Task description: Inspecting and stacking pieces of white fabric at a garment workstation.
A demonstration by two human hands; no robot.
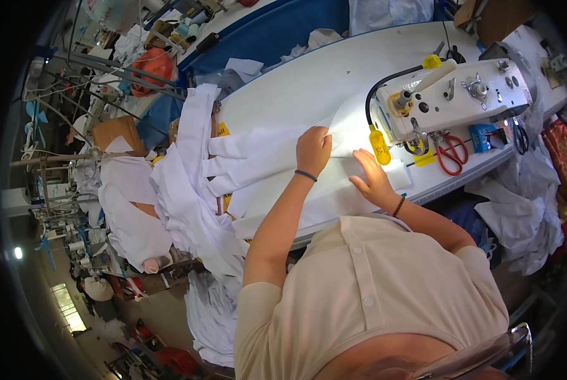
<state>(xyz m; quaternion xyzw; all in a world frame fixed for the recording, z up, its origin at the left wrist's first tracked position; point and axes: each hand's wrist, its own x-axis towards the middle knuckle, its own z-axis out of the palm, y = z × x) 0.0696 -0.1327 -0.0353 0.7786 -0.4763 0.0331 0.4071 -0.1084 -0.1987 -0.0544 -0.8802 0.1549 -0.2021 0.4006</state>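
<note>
My left hand (pixel 314 151) has its thumb and bent fingers closed on the edge of a piece of white fabric (pixel 352 124). My right hand (pixel 373 179) lies at the near side of this cloth, fingers extended and thumb apart, just left of the sewing machine (pixel 454 97). A yellow-cased lamp (pixel 380 146) on a black flexible neck shines on the fabric beside the needle area. Flat white fabric strips (pixel 255 145) run leftward from my left hand across the table. Along the near edge lies a folded length of white cloth (pixel 312 209).
Red-handled scissors (pixel 450 156) and a blue box (pixel 483 137) sit right of the machine head. White fabric pieces (pixel 188 190) hang over the table's left end. Beyond the white tabletop (pixel 283 97) stands a blue bin (pixel 283 40). More white cloth (pixel 521 213) hangs at the right.
</note>
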